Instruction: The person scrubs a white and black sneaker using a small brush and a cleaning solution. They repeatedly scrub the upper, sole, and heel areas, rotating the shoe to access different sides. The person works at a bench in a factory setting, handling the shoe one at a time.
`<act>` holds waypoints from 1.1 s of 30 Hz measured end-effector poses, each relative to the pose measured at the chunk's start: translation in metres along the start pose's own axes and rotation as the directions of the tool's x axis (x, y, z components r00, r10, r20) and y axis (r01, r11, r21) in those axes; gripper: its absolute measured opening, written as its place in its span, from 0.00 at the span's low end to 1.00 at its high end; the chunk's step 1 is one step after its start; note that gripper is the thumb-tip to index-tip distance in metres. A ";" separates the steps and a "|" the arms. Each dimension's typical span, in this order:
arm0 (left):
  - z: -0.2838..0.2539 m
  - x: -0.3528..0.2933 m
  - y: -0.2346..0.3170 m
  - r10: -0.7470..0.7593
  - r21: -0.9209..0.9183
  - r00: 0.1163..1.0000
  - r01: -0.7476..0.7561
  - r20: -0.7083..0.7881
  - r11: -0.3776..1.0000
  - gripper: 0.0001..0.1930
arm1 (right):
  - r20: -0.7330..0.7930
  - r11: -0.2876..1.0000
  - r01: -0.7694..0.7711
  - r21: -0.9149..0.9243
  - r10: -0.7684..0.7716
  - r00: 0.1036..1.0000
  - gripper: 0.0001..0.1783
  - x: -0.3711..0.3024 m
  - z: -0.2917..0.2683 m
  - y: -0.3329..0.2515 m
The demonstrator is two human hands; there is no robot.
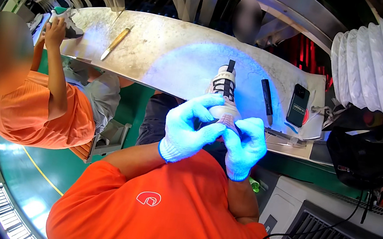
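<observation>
A light sneaker with black laces and a black heel loop lies on the table in front of me, its toe pointing my way. My left hand, in a white glove lit blue, curls around the left side of the toe. The thumb and fingers of my gloved right hand are pinched at the toe's right side. Both sets of fingertips meet close together at the front edge of the toe. The underside of the shoe and the exact spot being pressed are hidden by the gloves.
Right of the sneaker lie a black pen-shaped tool and a dark phone. A wooden-handled knife rests farther left on the worktable. A co-worker in orange handles another shoe. A white duct and black bag are at right.
</observation>
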State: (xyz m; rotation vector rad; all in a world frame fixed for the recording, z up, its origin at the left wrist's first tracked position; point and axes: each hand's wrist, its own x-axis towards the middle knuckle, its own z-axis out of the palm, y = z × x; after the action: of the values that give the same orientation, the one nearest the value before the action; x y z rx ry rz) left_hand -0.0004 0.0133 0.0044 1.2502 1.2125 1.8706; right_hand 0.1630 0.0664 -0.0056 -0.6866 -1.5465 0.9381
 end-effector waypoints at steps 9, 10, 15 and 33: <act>-0.001 0.006 0.002 -0.018 0.093 0.999 0.015 0.037 0.996 0.16 | -0.053 1.000 -0.001 0.013 0.002 0.999 0.17 0.000 0.001 0.000; -0.001 0.006 0.002 -0.019 0.110 0.999 0.014 0.047 0.994 0.16 | -0.055 1.000 0.003 0.015 -0.002 0.998 0.17 0.000 0.000 0.001; -0.010 0.008 0.005 -0.086 0.028 0.995 0.084 0.053 0.996 0.15 | 0.000 1.000 -0.022 0.004 0.022 1.000 0.17 0.006 0.004 -0.006; -0.027 0.033 0.015 -0.360 0.076 0.881 0.354 0.307 0.932 0.25 | 0.029 0.966 -0.248 0.069 0.247 0.969 0.38 -0.009 0.018 -0.012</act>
State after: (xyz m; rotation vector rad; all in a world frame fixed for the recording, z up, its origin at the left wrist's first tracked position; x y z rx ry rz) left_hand -0.0384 0.0248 0.0267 1.1852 1.1885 1.3372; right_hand 0.1479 0.0494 -0.0006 -0.8344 -1.4582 1.1841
